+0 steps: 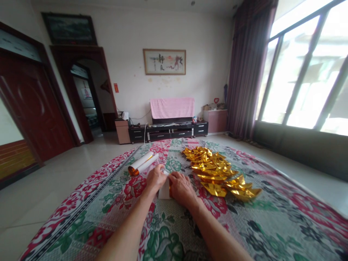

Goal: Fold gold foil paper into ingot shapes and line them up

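Observation:
A small piece of gold foil paper (164, 192), white side up, lies on the cloth between my hands, with a narrow strip of gold along its right side. My left hand (156, 178) pinches its far end between thumb and fingers. Curled over the paper's right edge, my right hand (181, 185) grips it there, its fingertips close to the left thumb. The fingers partly cover the far end, so the fold there cannot be made out. To the right spreads a heap of folded gold paper ingots (216, 172). Beyond my left hand rests a loose roll of white-backed gold paper (144, 163).
A floral cloth (108, 221) covers the round table. Past its far edge stand a low black cabinet (171, 135) and a screen draped with a pink towel (172, 108). Windows and a purple curtain (246, 69) are at the right, a red door (29, 98) at the left.

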A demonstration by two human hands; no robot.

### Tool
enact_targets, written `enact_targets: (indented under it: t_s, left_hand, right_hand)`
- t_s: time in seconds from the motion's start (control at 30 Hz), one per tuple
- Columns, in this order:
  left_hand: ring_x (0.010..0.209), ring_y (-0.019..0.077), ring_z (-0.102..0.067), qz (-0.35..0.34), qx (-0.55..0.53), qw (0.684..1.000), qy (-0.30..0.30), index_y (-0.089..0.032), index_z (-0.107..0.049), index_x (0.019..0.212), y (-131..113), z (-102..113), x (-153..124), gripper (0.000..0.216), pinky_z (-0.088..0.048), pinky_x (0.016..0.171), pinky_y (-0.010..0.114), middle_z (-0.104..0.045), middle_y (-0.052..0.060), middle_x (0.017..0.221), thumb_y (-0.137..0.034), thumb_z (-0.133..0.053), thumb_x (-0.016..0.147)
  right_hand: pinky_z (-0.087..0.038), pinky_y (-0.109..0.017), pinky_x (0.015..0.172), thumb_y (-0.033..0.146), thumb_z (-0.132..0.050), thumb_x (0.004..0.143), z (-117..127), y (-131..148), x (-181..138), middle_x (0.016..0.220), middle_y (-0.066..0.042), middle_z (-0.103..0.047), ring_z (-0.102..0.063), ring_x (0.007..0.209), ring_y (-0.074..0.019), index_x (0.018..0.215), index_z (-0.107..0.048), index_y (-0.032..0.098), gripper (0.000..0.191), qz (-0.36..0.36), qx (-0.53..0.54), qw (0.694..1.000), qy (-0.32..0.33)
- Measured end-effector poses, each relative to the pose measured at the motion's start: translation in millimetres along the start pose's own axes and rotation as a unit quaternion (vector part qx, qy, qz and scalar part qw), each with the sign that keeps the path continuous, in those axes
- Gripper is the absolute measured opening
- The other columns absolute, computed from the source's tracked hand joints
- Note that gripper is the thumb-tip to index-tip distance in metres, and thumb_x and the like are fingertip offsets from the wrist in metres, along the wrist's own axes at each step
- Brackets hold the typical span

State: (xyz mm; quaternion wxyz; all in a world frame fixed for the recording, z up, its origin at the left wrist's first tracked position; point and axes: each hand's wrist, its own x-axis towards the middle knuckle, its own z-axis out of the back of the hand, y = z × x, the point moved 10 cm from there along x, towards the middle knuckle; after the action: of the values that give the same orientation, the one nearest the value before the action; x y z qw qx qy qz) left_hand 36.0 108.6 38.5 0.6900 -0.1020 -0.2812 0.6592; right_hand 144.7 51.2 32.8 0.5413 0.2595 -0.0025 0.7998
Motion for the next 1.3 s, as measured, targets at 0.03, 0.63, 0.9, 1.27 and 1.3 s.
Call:
enact_targets:
  t_s: [0.03, 0.63, 0.9, 1.27, 1.3]
  left_hand:
    - [0.078, 0.0159, -0.062, 0.0, -0.011, 1.0, 0.001, -0.019, -0.056, 0.112, 1.0, -1.0, 1.3, 0.042, -0.044, 0.067, 0.023, -0.069, 0.003, 0.085, -0.014, -0.051, 0.07]
    - [0.077, 0.0152, -0.062, -0.046, 0.004, 0.998, -0.033, -0.02, -0.067, 0.082, -4.4, 3.1, -5.8, 0.017, -0.043, 0.069, 0.024, -0.07, 0.002, 0.083, -0.019, -0.051, 0.074]
    - [0.08, 0.0158, -0.06, -0.137, 0.064, 0.988, -0.02, -0.019, -0.066, 0.081, -18.5, -0.6, -11.8, 0.021, -0.042, 0.075, 0.026, -0.066, 0.004, 0.085, -0.014, -0.047, 0.075]
    - [0.077, 0.0148, -0.06, -0.195, 0.036, 0.98, -0.002, -0.018, -0.068, 0.079, -24.1, -2.4, -13.2, 0.022, -0.043, 0.074, 0.026, -0.066, 0.003, 0.083, -0.011, -0.048, 0.072]
    - [0.078, 0.015, -0.06, -0.197, 0.038, 0.98, 0.0, -0.018, -0.068, 0.079, -24.4, -2.7, -13.3, 0.022, -0.044, 0.074, 0.026, -0.066, 0.004, 0.083, -0.012, -0.048, 0.072]
  right_hand:
    - [-0.029, -0.031, 0.084, 0.025, -0.045, 0.081, 0.4, 0.0, 0.0, 0.111, -0.003, -0.055, -0.047, 0.098, -0.0185, 0.106, -0.056, 0.026, 0.027, 0.0, 0.001, 1.0, 0.001]
    - [-0.029, -0.03, 0.081, 0.021, -0.044, 0.08, -2.5, -2.1, 1.5, 0.106, -0.004, -0.055, -0.048, 0.096, -0.018, 0.095, -0.055, 0.023, 0.019, -0.011, -0.009, 1.0, 0.002]
    - [-0.029, -0.031, 0.082, 0.022, -0.045, 0.08, -2.8, -2.4, 1.9, 0.109, -0.004, -0.055, -0.048, 0.098, -0.0186, 0.103, -0.054, 0.024, 0.025, -0.015, 0.007, 1.0, 0.013]
    - [-0.03, -0.028, 0.084, 0.019, -0.043, 0.082, -2.5, -2.2, 3.1, 0.108, -0.005, -0.057, -0.049, 0.099, -0.0171, 0.099, -0.057, 0.022, 0.022, -0.007, 0.045, 0.999, -0.002]
    - [-0.03, -0.028, 0.083, 0.019, -0.043, 0.082, -2.3, -2.0, 3.1, 0.108, -0.005, -0.057, -0.049, 0.098, -0.017, 0.098, -0.057, 0.022, 0.022, -0.006, 0.045, 0.999, -0.002]
